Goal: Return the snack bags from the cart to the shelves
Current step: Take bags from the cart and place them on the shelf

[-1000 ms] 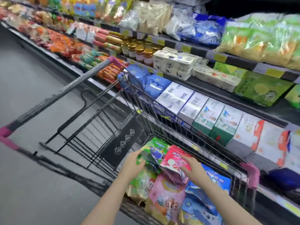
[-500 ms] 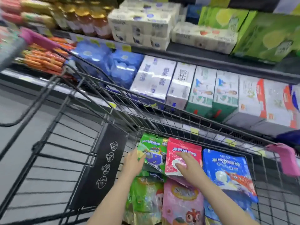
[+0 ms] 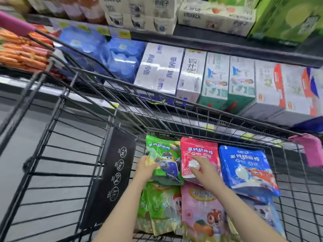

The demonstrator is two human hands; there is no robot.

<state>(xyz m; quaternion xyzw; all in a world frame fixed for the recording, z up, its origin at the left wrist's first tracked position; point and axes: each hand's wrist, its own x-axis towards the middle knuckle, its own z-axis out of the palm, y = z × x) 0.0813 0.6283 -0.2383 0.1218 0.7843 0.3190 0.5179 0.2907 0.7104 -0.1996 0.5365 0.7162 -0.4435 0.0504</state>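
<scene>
Here the left hand [image 3: 146, 169] grips the green bag's [image 3: 165, 159] left edge inside the cart [image 3: 218, 112], while the right hand [image 3: 203, 169] rests with straight fingers on the red bag [image 3: 198, 153]; a blue bag [image 3: 244, 169] lies just beside it.

Cart [image 3: 176, 95] open above; wire walls enclose sides.

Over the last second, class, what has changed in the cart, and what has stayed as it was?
The red bag, held lifted and tilted a second ago, now lies flat between the green bag and blue bag; the right hand rests on it with fingers spread. The left hand still grips the green bag's edge. The other bags have not moved.
</scene>
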